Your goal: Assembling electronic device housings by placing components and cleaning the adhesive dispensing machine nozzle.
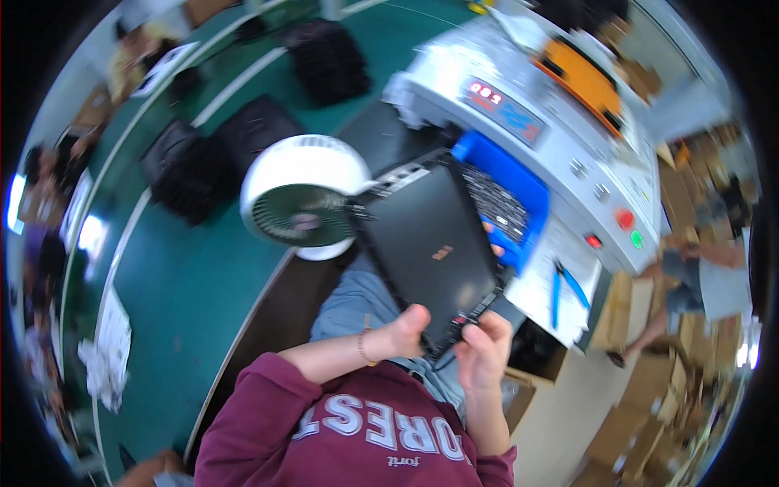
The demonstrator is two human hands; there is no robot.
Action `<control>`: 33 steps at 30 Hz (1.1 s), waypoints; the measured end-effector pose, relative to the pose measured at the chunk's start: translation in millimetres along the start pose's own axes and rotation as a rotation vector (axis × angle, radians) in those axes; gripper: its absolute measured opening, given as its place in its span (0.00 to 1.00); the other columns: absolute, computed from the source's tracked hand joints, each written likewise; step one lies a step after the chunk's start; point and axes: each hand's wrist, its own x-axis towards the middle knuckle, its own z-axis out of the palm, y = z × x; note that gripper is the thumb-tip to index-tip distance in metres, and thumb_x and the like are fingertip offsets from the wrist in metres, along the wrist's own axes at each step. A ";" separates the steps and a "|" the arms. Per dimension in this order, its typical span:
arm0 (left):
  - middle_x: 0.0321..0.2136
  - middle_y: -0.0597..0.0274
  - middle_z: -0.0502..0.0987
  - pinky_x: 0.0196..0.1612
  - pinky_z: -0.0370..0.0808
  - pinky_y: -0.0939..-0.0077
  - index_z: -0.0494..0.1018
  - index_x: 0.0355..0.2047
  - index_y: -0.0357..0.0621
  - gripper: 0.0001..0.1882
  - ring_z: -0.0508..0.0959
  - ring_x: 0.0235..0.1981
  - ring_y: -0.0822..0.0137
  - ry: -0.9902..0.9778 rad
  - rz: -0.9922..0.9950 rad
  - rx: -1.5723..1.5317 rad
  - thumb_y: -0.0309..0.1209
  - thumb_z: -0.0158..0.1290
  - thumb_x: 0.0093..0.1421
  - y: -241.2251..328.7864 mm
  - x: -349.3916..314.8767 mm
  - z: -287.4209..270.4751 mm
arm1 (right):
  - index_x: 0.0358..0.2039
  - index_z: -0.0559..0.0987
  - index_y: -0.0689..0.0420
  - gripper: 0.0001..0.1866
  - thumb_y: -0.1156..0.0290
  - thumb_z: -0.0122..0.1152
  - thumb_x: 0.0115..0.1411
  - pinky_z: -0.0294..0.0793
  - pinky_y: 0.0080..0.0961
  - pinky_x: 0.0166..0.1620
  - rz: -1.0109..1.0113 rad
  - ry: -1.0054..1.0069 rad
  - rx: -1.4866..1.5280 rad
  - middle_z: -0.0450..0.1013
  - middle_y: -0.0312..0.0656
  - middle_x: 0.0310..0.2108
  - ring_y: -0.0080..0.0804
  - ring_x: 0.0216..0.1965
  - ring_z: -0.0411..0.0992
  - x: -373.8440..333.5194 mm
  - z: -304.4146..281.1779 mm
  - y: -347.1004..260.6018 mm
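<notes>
A flat black rectangular case (426,235), with a small reddish mark on its face and fittings along its edges, is tilted in front of my body. My left hand (406,331) grips its near left corner, thumb on top and the other fingers hidden beneath. At the near right corner my right hand (484,345) closes on the edge, thumb and fingers beside a small red spot. A few fingertips show past the case's right edge, by the blue bin (531,191); I cannot tell whose they are. Small black parts (497,203) fill that bin.
A white fan (304,195) stands left of the case. Beyond the bin is a white machine (560,154) with display, knobs and buttons; an orange case (580,85) rests on it. Blue-handled pliers (568,292) lie on paper. Black bags (324,61) sit on the green surface (187,325).
</notes>
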 end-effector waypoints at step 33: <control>0.44 0.55 0.74 0.47 0.71 0.71 0.67 0.51 0.34 0.31 0.75 0.44 0.67 1.939 0.489 0.835 0.52 0.37 0.65 223.3 -366.4 -117.9 | 0.44 0.71 0.65 0.12 0.73 0.51 0.62 0.71 0.21 0.43 0.188 -0.874 -0.270 0.72 0.41 0.37 0.24 0.37 0.71 33.8 79.3 5.4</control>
